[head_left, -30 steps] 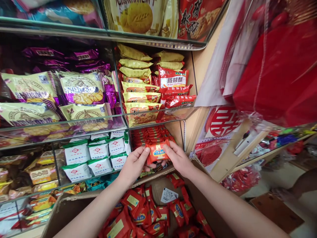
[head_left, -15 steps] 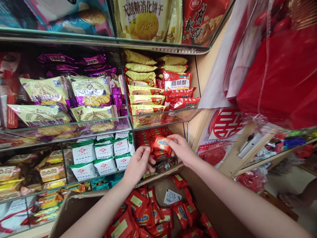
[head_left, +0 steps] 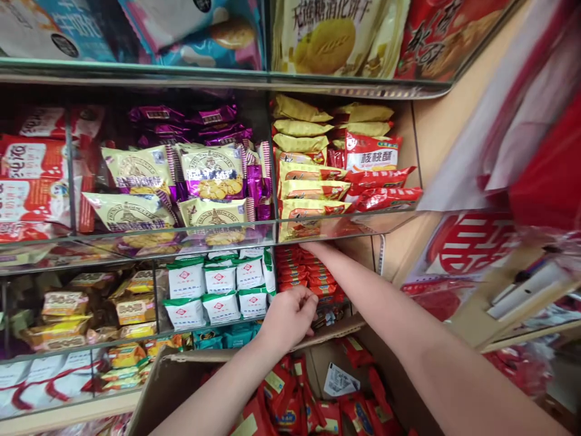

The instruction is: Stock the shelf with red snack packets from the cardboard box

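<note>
My right hand (head_left: 316,249) reaches up into the lower right shelf compartment, above rows of small red packets (head_left: 321,281). Its fingers are hidden behind the glass shelf front and the packets above, so I cannot see what it holds. In front of the same compartment, my left hand (head_left: 292,316) is closed, fingers curled and thumb against the index finger, with no packet showing in it. Below both arms stands an open cardboard box (head_left: 157,387) with loose red packets (head_left: 290,418) and a white paper slip (head_left: 340,380) inside.
White-and-green packets (head_left: 221,307) fill the compartment to the left. The glass shelf edge (head_left: 218,233) runs above my hands, carrying cream-and-purple biscuit packets (head_left: 213,172) and yellow and red packets (head_left: 313,191). At right hang red decorations (head_left: 549,175) in plastic.
My right hand has moved from in front of the compartment, where it held a red packet, up and deep inside. My left hand has curled tighter. The view has shifted left.
</note>
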Demonstrator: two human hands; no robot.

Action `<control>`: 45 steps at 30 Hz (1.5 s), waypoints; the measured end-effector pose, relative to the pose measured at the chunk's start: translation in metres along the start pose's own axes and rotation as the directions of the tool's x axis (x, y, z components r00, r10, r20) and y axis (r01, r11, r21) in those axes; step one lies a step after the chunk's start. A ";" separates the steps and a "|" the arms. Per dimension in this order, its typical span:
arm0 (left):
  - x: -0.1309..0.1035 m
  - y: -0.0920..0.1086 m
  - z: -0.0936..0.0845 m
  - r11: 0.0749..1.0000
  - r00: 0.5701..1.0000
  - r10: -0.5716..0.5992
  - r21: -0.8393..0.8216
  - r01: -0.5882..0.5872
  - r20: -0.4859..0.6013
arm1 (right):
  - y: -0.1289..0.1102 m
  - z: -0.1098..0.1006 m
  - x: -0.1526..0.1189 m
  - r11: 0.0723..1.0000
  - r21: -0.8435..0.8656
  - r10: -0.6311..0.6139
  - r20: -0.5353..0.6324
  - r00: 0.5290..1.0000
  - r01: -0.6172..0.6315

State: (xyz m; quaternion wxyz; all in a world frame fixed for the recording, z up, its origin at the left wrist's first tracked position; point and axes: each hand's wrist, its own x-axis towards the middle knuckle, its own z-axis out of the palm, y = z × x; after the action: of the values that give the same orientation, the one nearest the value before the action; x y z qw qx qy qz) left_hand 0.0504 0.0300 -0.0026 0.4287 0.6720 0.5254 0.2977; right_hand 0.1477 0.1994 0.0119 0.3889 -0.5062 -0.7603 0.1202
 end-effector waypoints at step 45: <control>0.003 0.004 -0.002 0.999 0.998 -0.047 -0.002 0.047 0.042 | -0.003 0.009 -0.006 0.996 -0.084 0.003 0.062 0.998 0.003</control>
State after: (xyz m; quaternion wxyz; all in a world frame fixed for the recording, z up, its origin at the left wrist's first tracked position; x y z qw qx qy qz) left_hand 0.0513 0.0327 0.0019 0.4476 0.6648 0.5314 0.2743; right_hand 0.1402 0.1946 0.0046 0.3435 -0.5181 -0.7764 0.1038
